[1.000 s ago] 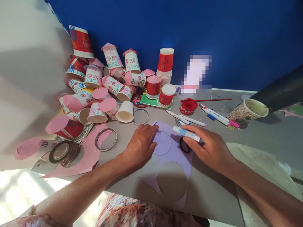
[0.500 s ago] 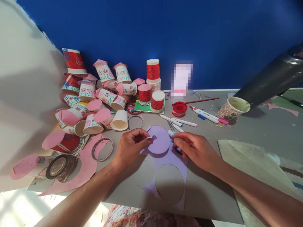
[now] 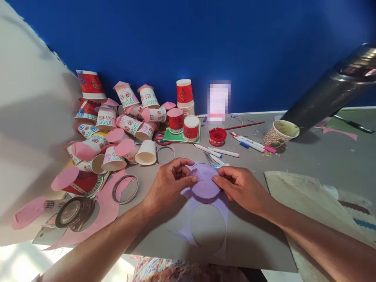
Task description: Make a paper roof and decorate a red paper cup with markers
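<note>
A purple paper disc (image 3: pixel 207 186) is held between both hands above the table. My left hand (image 3: pixel 172 184) pinches its left side, thumb on top, where a slit or overlapping fold shows. My right hand (image 3: pixel 242 186) grips the right edge between thumb and fingers. Beneath the disc lies a purple paper sheet (image 3: pixel 188 231) with a round hole cut out of it. Some fingertips are hidden behind the disc.
Decorated paper cups (image 3: pixel 106 117) with pink paper tops pile up on the left, near tape rolls (image 3: pixel 125 189) and pink scrap (image 3: pixel 107 207). Markers (image 3: pixel 225 152), red paint (image 3: pixel 217 136), a patterned cup (image 3: pixel 280 135) and a black cylinder (image 3: pixel 326 90) stand or lie behind.
My right hand has moved left and taken hold of the disc's right edge. The disc has shifted slightly right, and the left thumb now lies across its left side.
</note>
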Tool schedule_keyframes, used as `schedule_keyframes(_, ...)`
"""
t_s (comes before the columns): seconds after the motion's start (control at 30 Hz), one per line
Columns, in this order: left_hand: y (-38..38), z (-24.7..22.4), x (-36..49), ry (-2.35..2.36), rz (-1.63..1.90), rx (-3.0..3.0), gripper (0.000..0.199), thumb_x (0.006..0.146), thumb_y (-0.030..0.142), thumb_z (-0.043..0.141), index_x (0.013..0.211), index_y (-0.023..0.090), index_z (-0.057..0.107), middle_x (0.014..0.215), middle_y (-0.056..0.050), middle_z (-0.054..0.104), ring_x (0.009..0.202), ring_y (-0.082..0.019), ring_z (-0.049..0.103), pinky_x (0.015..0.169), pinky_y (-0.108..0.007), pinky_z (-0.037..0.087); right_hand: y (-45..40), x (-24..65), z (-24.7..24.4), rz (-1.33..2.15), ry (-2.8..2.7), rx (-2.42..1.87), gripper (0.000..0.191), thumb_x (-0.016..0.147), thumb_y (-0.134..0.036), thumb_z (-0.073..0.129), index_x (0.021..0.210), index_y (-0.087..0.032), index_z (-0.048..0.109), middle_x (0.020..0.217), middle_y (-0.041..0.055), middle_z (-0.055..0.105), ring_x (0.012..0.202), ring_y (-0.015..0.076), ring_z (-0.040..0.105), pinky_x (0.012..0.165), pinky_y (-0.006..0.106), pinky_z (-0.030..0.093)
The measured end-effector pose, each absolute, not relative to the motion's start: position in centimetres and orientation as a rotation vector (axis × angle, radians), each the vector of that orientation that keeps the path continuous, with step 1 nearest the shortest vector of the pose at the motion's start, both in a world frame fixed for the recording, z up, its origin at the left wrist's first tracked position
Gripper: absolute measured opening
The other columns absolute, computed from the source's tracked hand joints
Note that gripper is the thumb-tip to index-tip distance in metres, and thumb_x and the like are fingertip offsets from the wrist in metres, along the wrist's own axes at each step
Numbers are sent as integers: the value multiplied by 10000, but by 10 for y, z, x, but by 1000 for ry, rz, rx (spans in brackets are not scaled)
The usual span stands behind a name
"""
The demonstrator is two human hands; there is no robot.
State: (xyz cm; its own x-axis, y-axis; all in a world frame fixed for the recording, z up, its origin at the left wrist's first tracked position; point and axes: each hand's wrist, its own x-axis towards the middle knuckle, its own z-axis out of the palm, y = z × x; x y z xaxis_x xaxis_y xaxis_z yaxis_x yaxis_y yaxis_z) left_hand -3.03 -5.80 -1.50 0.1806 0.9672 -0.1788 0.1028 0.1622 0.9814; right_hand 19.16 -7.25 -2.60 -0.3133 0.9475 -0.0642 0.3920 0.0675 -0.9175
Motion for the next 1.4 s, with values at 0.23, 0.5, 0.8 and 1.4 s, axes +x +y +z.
schedule_keyframes(0.23, -48, -19, -28, 1070, 763, 1060, 411, 676, 324, 901, 1019, 160, 743, 826, -18, 721, 717, -126, 633, 689, -256, 488, -70, 197, -29, 1169, -1799, -1296, 378, 969, -477, 517, 693, -219, 536, 540, -58, 483, 480, 112, 433, 464, 247, 336)
schedule_keyframes(0.5, -52, -29, -24, 1145, 847, 1171, 389, 694, 287, 860, 1005, 165, 662, 673, 51, 607, 602, -98, 554, 578, -224, 441, -66, 195, -31, 1220, -1742, -1393, 344, 831, -483, 669, 674, -202, 546, 588, -63, 435, 545, 103, 366, 483, 246, 267)
schedule_keyframes(0.8, -58, -28, -27, 1232, 802, 1389, 502, 709, 240, 851, 1175, 170, 679, 708, 59, 580, 641, -94, 523, 611, -226, 417, -69, 192, -34, 1173, -1810, -1421, 296, 900, -449, 579, 757, -193, 620, 600, -44, 497, 552, 113, 399, 505, 256, 296)
schedule_keyframes(1.4, -55, -37, -30, 1210, 649, 1337, 261, 708, 352, 838, 805, 147, 709, 670, 28, 573, 620, -97, 486, 570, -236, 345, -68, 194, -34, 1197, -1917, -1429, 317, 887, -446, 539, 674, -212, 553, 595, -39, 480, 549, 120, 390, 526, 267, 283)
